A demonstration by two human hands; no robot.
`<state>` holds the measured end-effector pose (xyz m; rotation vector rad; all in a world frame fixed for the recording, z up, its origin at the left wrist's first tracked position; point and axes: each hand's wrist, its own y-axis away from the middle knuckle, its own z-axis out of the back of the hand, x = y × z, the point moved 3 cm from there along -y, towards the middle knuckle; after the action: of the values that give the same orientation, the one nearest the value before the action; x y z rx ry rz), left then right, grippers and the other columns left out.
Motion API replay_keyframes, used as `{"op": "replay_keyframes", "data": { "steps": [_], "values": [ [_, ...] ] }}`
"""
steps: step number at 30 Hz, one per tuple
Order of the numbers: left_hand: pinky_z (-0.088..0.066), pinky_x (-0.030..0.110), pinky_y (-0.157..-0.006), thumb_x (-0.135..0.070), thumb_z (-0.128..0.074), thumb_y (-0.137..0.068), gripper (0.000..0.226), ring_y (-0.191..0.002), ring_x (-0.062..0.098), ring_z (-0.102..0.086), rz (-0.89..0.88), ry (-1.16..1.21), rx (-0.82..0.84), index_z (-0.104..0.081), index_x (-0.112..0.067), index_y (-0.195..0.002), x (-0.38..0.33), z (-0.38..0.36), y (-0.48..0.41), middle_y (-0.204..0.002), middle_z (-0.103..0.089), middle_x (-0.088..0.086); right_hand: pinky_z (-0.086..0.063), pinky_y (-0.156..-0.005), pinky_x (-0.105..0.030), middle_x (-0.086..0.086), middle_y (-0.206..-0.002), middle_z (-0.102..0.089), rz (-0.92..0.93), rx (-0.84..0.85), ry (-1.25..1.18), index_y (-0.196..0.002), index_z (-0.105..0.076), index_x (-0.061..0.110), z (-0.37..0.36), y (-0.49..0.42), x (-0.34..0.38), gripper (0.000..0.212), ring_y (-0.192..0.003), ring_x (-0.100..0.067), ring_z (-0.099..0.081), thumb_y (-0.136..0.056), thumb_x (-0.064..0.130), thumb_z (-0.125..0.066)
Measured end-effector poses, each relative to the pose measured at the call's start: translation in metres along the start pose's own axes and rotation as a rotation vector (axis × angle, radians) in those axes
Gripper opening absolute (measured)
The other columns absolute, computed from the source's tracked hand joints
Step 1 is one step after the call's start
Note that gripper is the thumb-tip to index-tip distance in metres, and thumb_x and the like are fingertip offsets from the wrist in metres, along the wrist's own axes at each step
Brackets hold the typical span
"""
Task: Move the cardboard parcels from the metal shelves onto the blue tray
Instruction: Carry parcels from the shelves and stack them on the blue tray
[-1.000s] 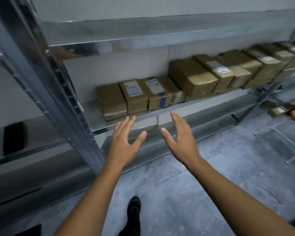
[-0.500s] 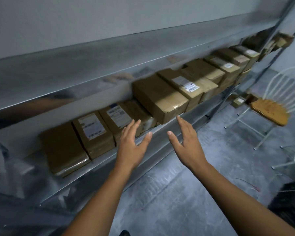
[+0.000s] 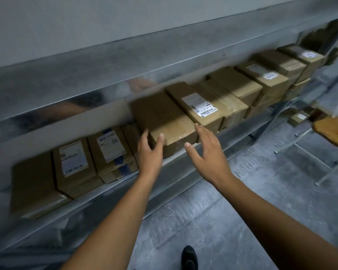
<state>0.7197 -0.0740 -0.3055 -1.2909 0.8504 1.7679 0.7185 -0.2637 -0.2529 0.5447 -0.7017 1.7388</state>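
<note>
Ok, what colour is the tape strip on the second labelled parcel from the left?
Blue; the tape shows best in the head view.

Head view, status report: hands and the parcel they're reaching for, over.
Left hand open, on the plain parcel's left front corner. Right hand open, at its right corner, contact unclear. Parcel on shelf. Labelled parcel close on its right.

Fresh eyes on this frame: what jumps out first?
Two bare hands dominate the centre: the left hand and right hand, both open, flank the front of a large plain parcel at mid-shelf. It sits in a long row of cardboard parcels along the metal shelf, several of them with white labels. A wooden chair seat pokes in at the right edge.
</note>
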Motion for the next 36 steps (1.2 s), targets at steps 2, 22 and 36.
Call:
{"op": "replay_keyframes", "data": {
  "steps": [2, 22, 36],
  "values": [
    [-0.037, 0.05, -0.118, -0.065, -0.057, -0.095, 0.075, -0.148, 0.024, -0.038, 0.106, 0.055, -0.059, -0.033, -0.033, -0.158, 0.005, -0.014, -0.008, -0.164, -0.034, 0.0, -0.026, -0.124, -0.045, 0.003, -0.167, -0.03, 0.021, 0.042, -0.011, -0.162, -0.025, 0.028, 0.006, -0.014, -0.011, 0.072, -0.155, -0.015, -0.02, -0.101, 0.059, -0.045],
    [-0.028, 0.036, -0.123, -0.043, -0.06, -0.101, 0.06, -0.148, 0.003, -0.03, 0.073, 0.291, -0.392, -0.034, -0.05, -0.155, 0.024, 0.085, 0.045, -0.163, -0.029, -0.02, -0.035, -0.114, -0.036, -0.002, -0.157, -0.039, 0.244, 0.123, -0.155, -0.156, -0.038, 0.017, -0.054, -0.028, 0.044, 0.07, -0.145, -0.019, -0.031, -0.097, 0.055, -0.046],
    [-0.05, 0.033, -0.108, -0.027, -0.058, -0.105, 0.061, -0.133, 0.006, -0.055, 0.177, 0.441, -0.574, -0.03, -0.049, -0.155, 0.124, 0.295, 0.223, -0.156, -0.046, -0.008, -0.04, -0.092, -0.026, 0.007, -0.127, -0.045, 0.338, 0.55, -0.257, -0.137, -0.045, 0.025, -0.201, 0.131, 0.197, 0.058, -0.113, -0.006, -0.047, -0.091, 0.047, -0.072]
  ]
}}
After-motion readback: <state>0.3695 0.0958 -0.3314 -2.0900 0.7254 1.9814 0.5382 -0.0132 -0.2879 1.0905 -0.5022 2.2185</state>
